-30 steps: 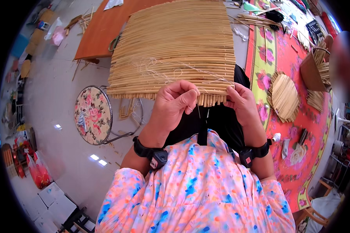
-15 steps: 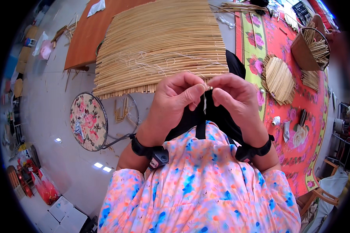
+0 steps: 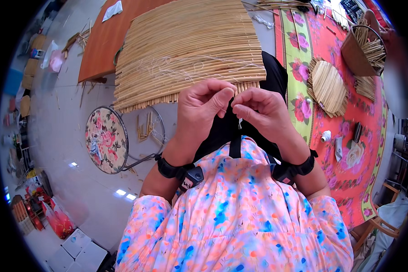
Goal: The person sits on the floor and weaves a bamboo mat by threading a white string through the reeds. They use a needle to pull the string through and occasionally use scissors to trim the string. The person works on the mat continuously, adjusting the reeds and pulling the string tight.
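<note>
Pale floor (image 3: 68,131) underfoot. Left hand (image 3: 199,109) and right hand (image 3: 265,113) nearly meet, thumb to forefinger on each; grip contents too small to tell. Mat (image 3: 190,52) just beyond: sticks side by side, apparently mostly assembled; loose thread (image 3: 167,66) across it looks unsecured.

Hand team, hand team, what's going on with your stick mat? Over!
Left fingers, right fingers: both pinched, close together, catch too small to tell. Stick mat just beyond them. Loose white thread straggling across it, might snag. Over.
</note>
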A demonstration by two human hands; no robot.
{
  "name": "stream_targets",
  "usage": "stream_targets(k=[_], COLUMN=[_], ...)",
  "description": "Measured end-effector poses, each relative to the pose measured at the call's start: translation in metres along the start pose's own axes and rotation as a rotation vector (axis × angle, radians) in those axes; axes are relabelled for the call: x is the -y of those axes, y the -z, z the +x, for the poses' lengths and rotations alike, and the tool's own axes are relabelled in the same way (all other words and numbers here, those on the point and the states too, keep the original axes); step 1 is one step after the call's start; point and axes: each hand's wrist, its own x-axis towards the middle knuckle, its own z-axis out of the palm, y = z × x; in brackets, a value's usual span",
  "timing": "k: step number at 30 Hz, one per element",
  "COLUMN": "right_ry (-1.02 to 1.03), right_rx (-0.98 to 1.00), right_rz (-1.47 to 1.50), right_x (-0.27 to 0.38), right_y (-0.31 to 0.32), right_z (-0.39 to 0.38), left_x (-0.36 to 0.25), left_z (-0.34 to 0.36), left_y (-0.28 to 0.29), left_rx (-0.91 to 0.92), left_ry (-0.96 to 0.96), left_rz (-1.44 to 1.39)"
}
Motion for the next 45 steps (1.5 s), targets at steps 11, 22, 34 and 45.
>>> stream_targets(k=[11,22,34,45], right_ry=[0.082,0.204,0.189,0.073], right_rx=[-0.044,-0.129,-0.165,-0.231], right_rz=[-0.1,0.124,0.154,0.143], right_x=[-0.005,0.0,0.0,0.003], right_y=[0.009,0.007,-0.001,0.0], right_z=[-0.002,0.006,0.001,0.001], left_x=[0.003,0.005,0.005,0.004], left_z=[0.005,0.003,-0.001,0.0], left_y=[-0.001,-0.009,-0.009,-0.004], left_rx=[0.041,0.117,0.15,0.01], left_ry=[0.124,0.284,0.275,0.154], left_rz=[-0.002,-0.076,-0.115,0.026])
